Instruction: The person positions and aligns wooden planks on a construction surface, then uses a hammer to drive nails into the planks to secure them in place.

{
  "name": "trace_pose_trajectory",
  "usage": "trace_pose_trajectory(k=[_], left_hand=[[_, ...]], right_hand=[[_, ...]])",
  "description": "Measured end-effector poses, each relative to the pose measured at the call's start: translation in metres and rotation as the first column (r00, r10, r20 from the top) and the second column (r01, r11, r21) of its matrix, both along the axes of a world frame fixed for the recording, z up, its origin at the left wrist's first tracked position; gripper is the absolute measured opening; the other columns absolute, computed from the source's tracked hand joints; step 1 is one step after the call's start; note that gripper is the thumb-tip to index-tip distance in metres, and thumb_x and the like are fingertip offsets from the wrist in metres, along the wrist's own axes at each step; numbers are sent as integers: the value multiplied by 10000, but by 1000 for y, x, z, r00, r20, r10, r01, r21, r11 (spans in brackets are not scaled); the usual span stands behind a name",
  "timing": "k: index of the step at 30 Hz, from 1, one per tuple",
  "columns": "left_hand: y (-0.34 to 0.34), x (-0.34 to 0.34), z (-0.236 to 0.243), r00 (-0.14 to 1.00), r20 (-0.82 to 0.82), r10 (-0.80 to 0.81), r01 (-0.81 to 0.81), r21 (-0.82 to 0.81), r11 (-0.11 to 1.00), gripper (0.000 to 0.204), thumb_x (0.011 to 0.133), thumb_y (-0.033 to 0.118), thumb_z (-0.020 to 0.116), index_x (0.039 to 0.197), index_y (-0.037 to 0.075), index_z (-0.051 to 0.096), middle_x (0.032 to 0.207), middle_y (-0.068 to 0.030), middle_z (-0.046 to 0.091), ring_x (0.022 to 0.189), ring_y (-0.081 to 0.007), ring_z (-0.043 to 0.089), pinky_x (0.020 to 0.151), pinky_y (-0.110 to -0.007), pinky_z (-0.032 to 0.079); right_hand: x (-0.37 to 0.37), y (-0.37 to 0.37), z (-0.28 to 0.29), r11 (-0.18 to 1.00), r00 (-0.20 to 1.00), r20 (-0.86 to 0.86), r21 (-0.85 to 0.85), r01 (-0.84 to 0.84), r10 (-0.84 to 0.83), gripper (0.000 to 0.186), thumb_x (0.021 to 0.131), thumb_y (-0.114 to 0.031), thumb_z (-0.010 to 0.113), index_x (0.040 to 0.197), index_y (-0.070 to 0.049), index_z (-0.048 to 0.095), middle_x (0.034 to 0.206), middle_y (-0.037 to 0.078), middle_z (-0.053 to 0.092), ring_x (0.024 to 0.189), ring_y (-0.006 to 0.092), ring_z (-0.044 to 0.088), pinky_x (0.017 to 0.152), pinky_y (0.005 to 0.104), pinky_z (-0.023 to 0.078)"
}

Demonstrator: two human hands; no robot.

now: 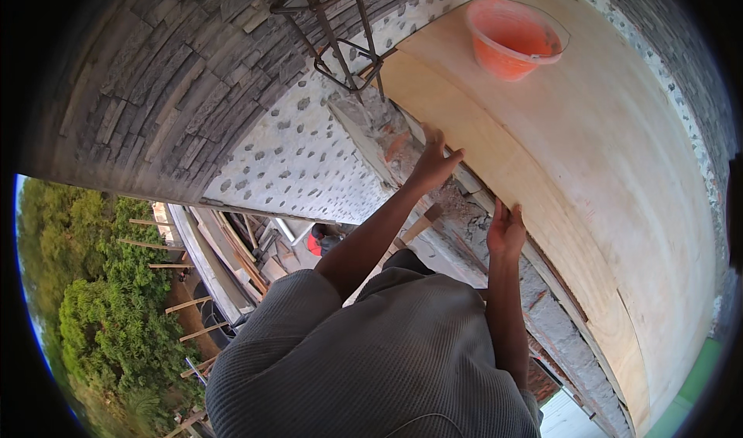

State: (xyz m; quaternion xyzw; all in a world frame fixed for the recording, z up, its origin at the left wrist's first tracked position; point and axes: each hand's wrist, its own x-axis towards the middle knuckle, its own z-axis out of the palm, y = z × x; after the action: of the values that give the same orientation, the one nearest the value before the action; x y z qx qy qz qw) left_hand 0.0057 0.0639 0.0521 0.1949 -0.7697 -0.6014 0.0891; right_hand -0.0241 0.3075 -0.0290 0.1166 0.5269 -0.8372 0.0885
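Observation:
My left hand (437,159) is at the edge of a long pale plywood strip (495,159), thumb and fingers spread across that edge. Lower down and to the right, my right hand (507,229) grips the same edge with curled fingers. The strip lies along a larger plywood sheet (611,167). Beside my hands runs a rough concrete ledge (387,140) with broken reddish bits, and a short piece of wood (422,223) sits below my left hand.
An orange bucket (511,47) stands on the sheet. A rebar cage (325,20) rises near its upper left. Stone-clad wall (147,82) and speckled white surface (286,152) border the ledge. Below are another person (325,241), timber planks and trees (93,299).

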Motion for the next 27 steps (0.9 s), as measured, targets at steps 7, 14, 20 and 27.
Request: trace_pose_trajectory(k=[7,14,20,27], left_hand=[[-11,-7,-6,999,44,26,-25,-41,999,898,958,479,605,1553,-76,223,1630,-363,-12,1560,-358,41,1226,-369,175],[-30,-12,-5,990,131,51,-23,-207,978,877,952,444,603,1541,-94,238,1629,-357,50,1536,-446,103,1225,-439,204],[-14,-9,-6,992,-55,116,-126,-572,811,812,954,348,596,1557,-55,231,1632,-328,103,1512,-526,78,1209,-582,182],[-36,-91,18,986,37,-164,128,-800,586,695,981,427,558,1582,174,317,1667,-192,163,1547,-406,98,1206,-633,157]], right_hand=[[-6,-12,13,986,988,-88,119,-117,128,331,1066,-138,492,1359,12,462,1324,150,576,1271,295,558,1123,432,487],[3,-19,-4,878,963,-179,469,-97,202,412,1057,-308,462,1269,32,558,1156,244,666,1087,370,648,924,456,506],[20,-6,38,992,973,197,-4,-124,123,417,1093,-304,440,1328,21,556,1183,124,655,1069,220,621,916,332,500],[19,-7,65,991,936,340,-127,-46,87,414,1103,-247,433,1382,49,506,1224,73,608,1085,184,585,949,302,484]])
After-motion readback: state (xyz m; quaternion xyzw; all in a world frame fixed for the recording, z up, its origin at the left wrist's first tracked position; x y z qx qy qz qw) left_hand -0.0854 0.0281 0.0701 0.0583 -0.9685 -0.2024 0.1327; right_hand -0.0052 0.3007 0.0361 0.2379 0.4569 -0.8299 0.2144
